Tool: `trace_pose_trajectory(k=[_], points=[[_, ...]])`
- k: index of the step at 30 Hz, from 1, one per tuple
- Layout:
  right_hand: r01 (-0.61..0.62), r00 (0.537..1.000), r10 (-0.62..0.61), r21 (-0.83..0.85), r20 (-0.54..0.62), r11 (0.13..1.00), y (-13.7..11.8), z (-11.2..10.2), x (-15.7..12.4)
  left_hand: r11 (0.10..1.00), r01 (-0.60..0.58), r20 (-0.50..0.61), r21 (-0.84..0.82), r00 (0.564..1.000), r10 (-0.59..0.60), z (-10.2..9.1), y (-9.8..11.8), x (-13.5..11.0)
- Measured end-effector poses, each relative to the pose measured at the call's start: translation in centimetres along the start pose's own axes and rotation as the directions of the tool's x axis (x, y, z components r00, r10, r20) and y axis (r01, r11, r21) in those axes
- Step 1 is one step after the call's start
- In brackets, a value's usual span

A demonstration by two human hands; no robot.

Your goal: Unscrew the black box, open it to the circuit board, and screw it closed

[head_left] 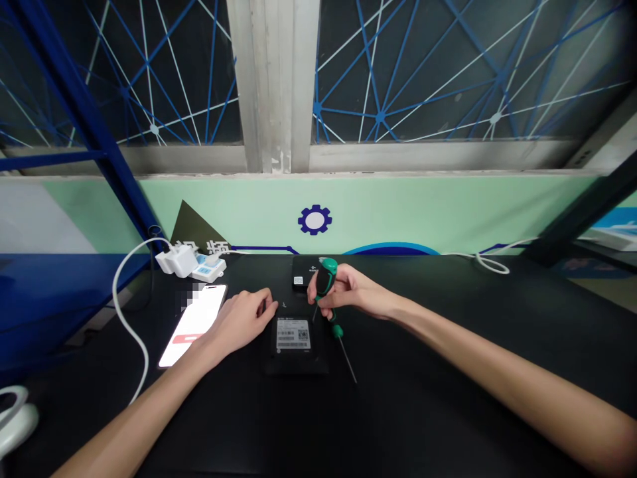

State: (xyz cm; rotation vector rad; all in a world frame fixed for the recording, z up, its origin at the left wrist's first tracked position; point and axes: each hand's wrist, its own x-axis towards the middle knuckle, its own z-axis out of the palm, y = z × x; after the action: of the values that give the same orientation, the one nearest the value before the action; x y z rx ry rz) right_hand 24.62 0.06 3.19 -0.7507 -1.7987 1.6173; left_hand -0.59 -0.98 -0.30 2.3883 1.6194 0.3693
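A flat black device [295, 345] with a white label lies face down on the black table [423, 372]. My right hand [343, 292] is closed round a green and black screwdriver [324, 279], held upright with its tip at the device's far right corner. My left hand [243, 318] rests on the table at the device's left edge, fingers curled, fingertips touching the table near its far left corner. A second, thinner green-handled screwdriver [344, 348] lies on the table just right of the device.
A lit phone [194, 325] lies left of my left hand. Behind it sit a white charger and power strip [192, 262] with a white cable [127, 312] looping left. A small black box [301, 273] stands behind the device. A white object [14, 418] sits at far left.
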Motion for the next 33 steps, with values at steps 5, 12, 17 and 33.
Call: trace_pose_trajectory(k=[5,12,17,33], points=[[0.01,1.0,-0.01,-0.016,-0.026,1.0,0.0,0.4,0.1,1.0,0.008,0.009,-0.007,1.0,-0.008,-0.1,0.2,0.0],[0.037,0.998,-0.037,-0.004,-0.045,0.999,0.2,0.5,0.2,1.0,0.017,0.018,0.0,1.0,-0.017,-0.2,0.4,0.1],[0.03,0.998,-0.028,0.029,-0.055,0.999,0.6,0.2,0.0,1.0,0.012,0.011,0.008,1.0,-0.012,-0.1,0.2,0.1],[0.057,0.998,-0.056,0.101,-0.021,0.993,1.4,0.1,0.1,1.0,-0.016,0.002,0.007,1.0,0.016,-0.1,0.2,0.1]])
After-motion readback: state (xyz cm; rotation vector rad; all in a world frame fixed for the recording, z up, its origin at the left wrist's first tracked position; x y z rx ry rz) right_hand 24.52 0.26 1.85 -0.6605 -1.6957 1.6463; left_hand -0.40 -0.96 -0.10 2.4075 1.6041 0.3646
